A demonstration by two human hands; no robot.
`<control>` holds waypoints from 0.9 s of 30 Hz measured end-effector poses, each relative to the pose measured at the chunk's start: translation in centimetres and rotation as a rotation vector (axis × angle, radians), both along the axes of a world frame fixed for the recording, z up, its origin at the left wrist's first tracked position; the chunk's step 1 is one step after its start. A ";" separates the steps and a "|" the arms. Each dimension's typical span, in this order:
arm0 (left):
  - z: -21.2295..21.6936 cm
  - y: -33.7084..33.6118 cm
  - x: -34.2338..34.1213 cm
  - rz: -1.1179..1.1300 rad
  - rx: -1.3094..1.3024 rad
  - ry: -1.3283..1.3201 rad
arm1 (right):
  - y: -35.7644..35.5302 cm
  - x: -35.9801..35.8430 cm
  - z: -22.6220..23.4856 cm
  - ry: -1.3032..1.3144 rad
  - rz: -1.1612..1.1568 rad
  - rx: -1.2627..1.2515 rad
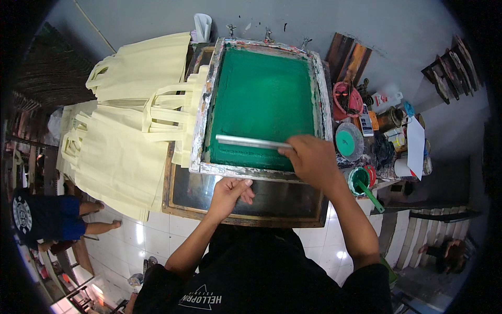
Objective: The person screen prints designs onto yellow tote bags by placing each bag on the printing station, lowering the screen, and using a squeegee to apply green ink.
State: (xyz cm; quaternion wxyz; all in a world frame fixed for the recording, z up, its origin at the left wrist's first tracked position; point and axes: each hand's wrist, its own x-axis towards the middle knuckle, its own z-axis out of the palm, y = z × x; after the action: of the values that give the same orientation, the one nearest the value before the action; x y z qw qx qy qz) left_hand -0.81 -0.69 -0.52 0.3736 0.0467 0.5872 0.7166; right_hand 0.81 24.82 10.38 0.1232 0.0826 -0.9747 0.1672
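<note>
My left hand (228, 189) is nearest to me, its fingers curled over the near edge of the screen-printing frame (206, 112), thumb on top, gripping the paint-stained wood. The frame lies tilted slightly over a dark glass-topped printing table (261, 201) with a wooden border. My right hand (312, 158) is closed around the right end of the squeegee (251, 142), whose metal handle runs leftward across the near part of the green mesh (264, 94), with a ridge of green ink just below it. So both hands are clamped, well apart from each other, one on the frame and one on the squeegee.

To my right, just past the table corner, stands a small tub of green ink (358, 179) with a green stick (371, 197) leaning out of it. Beyond it a cluttered side shelf holds a round lid smeared green (348, 141), a red bucket (346, 99) and several jars.

To my left, cream tote bags (125, 141) hang in overlapping layers, some handles touching the frame's left rail. Farther left, another person's legs (97, 217) rest on the white tiled floor (157, 235). At the far end, clamps (267, 35) hold the frame near the grey wall.
</note>
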 end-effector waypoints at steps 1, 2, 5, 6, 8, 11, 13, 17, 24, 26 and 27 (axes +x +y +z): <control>0.1 0.0 0.1 0.005 -0.005 -0.009 | -0.6 0.9 -0.3 -0.020 -0.005 0.009; 0.0 0.0 0.1 0.008 -0.008 -0.016 | -1.4 1.9 -0.8 -0.037 -0.012 0.020; 0.1 0.1 0.2 0.005 0.007 -0.015 | -2.3 2.6 -2.3 0.123 0.003 0.049; 0.1 0.1 0.1 0.002 0.012 -0.024 | -2.3 2.4 -3.1 0.211 0.018 0.056; 0.0 0.0 0.1 0.006 0.016 -0.045 | -1.3 0.4 -4.2 0.223 0.014 0.118; 0.0 -0.2 0.1 0.003 0.039 -0.065 | 1.0 -4.7 -4.9 0.169 -0.018 0.175; -0.6 -0.6 0.1 -0.020 0.037 -0.056 | 3.3 -9.2 -5.3 0.201 0.003 0.154; -0.6 -1.1 -0.7 -0.138 0.041 -0.099 | 9.1 -18.2 -4.7 0.041 -0.086 0.145; 3.3 -2.4 -1.6 -0.135 0.246 -0.562 | 11.6 -25.8 -0.9 -0.224 -0.158 -0.035; 4.2 -2.4 -3.9 -0.353 0.173 -0.400 | 11.6 -26.7 -2.1 -0.174 -0.208 0.047; 5.8 -1.7 -6.0 -0.423 0.112 -0.300 | 11.1 -26.7 -2.5 -0.155 -0.251 0.136</control>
State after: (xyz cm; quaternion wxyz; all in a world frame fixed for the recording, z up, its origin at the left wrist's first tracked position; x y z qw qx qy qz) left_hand -6.82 -2.37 5.26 0.5947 0.0823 0.4620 0.6528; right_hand -25.92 35.96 7.84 0.0615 -0.0451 -0.9930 0.0899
